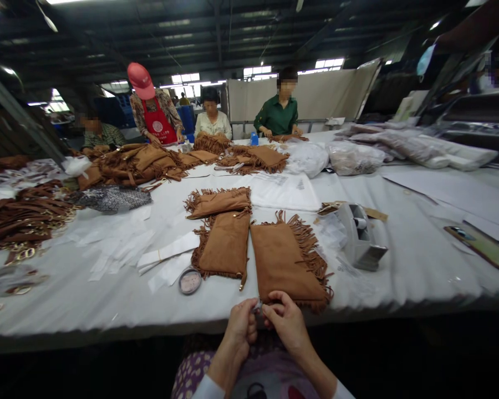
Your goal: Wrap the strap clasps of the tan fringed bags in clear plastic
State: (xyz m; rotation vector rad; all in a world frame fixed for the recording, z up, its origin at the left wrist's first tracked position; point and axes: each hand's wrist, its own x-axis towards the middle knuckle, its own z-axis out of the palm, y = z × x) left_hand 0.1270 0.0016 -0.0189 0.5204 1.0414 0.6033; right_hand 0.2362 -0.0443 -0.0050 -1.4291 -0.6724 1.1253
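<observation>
At the table's front edge, my left hand (242, 326) is closed, its fingertips pinching a small pale piece too small to name. My right hand (286, 324) is pinched against the same spot, at the near left corner of a brown fringed suede bag (285, 257). That bag lies flat, with fringe along its right side. Just left of it lies a second brown fringed bag (224, 244), and a third bag (220, 203) lies beyond that one. A small round tin (190, 281) with pinkish contents sits near the second bag.
A grey tape dispenser (361, 238) stands to the right, with a phone (482, 246) farther right. White paper strips (168, 252) lie to the left, near brown straps (29, 216). Across the table, several co-workers handle piled brown bags (137, 163); plastic-wrapped bundles (419, 147) lie at back right.
</observation>
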